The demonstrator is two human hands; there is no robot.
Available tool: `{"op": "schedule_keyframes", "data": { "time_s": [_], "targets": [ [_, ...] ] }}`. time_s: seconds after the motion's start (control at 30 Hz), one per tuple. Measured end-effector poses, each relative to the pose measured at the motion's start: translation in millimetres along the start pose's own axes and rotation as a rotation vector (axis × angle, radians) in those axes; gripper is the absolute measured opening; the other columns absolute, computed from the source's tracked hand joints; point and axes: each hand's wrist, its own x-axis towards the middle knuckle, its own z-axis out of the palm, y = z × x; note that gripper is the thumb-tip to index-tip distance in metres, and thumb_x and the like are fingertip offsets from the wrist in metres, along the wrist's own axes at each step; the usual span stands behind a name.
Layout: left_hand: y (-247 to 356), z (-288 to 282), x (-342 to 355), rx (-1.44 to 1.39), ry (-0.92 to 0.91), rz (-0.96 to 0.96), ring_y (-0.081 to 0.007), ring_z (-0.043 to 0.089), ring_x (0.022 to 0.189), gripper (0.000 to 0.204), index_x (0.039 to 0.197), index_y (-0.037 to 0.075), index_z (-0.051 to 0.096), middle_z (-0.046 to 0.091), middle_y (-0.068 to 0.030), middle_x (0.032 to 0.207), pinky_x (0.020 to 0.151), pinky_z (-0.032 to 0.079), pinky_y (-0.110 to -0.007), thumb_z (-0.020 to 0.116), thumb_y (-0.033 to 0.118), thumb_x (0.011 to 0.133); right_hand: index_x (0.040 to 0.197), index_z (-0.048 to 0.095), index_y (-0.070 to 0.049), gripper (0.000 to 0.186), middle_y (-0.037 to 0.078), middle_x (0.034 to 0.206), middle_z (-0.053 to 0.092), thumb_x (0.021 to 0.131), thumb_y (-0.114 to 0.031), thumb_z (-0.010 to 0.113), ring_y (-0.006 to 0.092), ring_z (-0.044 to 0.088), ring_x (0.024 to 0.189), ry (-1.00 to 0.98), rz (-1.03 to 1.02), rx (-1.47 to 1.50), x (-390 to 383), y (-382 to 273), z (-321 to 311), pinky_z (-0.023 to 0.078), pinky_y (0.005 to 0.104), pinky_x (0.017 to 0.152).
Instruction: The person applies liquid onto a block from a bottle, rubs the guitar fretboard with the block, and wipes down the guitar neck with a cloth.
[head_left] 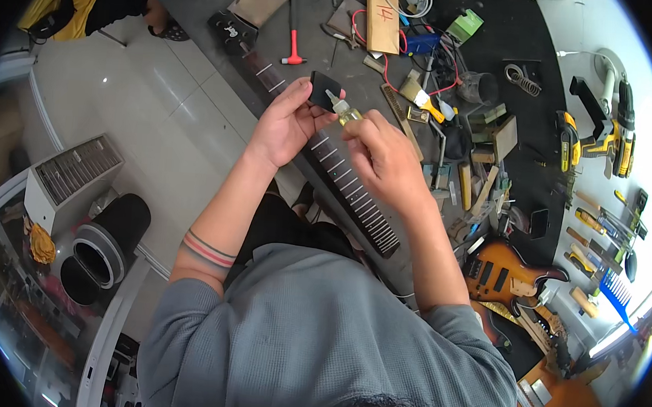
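Note:
My left hand (284, 125) grips a black flat pad (321, 87), its thumb along the near side. My right hand (381, 151) holds a small bottle of yellowish liquid (349, 116), tilted so its white nozzle (334, 98) is at the pad's face; whether it touches, I cannot tell. Below both hands a dark fretted guitar neck (352, 192) lies diagonally along the bench's front edge, with its black headstock (227, 29) at the upper left.
Cluttered bench (312, 21) holds a red-handled hammer (293, 50), brushes (424, 98), blocks and cables. At right are wall tools (595, 249) and a sunburst guitar (495, 268). At left, a bin (112, 234), a slotted rack (79, 171); another person's leg (154, 6) at top left.

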Motion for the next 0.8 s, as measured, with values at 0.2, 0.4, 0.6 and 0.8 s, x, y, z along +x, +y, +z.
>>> {"op": "schedule_keyframes", "data": {
  "time_s": [0.2, 0.4, 0.6, 0.8],
  "targets": [
    [-27, 5, -1, -0.009, 0.003, -0.033, -0.0228, 0.071, 0.113, 0.023, 0.125, 0.007, 0.062, 0.073, -0.0160, 0.128, 0.101, 0.058, -0.040, 0.054, 0.026, 0.113, 0.109, 0.062, -0.009, 0.015, 0.011, 0.096, 0.062, 0.094, -0.008, 0.064, 0.0351, 0.067, 0.090, -0.004, 0.068, 0.008, -20, 1, -10, 0.052, 0.0476, 0.079],
    [-27, -3, 3, 0.030, -0.016, -0.048, -0.0243, 0.071, 0.118, 0.032, 0.131, 0.005, 0.064, 0.072, -0.0176, 0.131, 0.106, 0.056, -0.040, 0.054, 0.030, 0.114, 0.112, 0.062, -0.009, 0.017, 0.011, 0.096, 0.063, 0.095, -0.007, 0.063, 0.0350, 0.067, 0.091, 0.034, 0.088, 0.035, -21, 4, -4, 0.052, 0.0476, 0.079],
    [-27, 3, 4, 0.029, 0.005, -0.067, -0.0229, 0.071, 0.113, 0.024, 0.126, 0.006, 0.061, 0.073, -0.0149, 0.126, 0.101, 0.058, -0.040, 0.054, 0.025, 0.113, 0.114, 0.061, -0.008, 0.020, 0.011, 0.099, 0.066, 0.094, -0.006, 0.063, 0.0348, 0.068, 0.094, 0.055, 0.105, 0.058, -23, 8, 0, 0.052, 0.0477, 0.079],
    [-29, 1, 5, 0.031, 0.015, -0.084, -0.0238, 0.071, 0.115, 0.024, 0.126, 0.006, 0.062, 0.073, -0.0166, 0.127, 0.102, 0.058, -0.040, 0.054, 0.025, 0.113, 0.114, 0.061, -0.008, 0.020, 0.012, 0.099, 0.066, 0.094, -0.005, 0.061, 0.0354, 0.068, 0.094, 0.058, 0.123, 0.058, -25, 8, -1, 0.053, 0.0478, 0.080]
  ]
}}
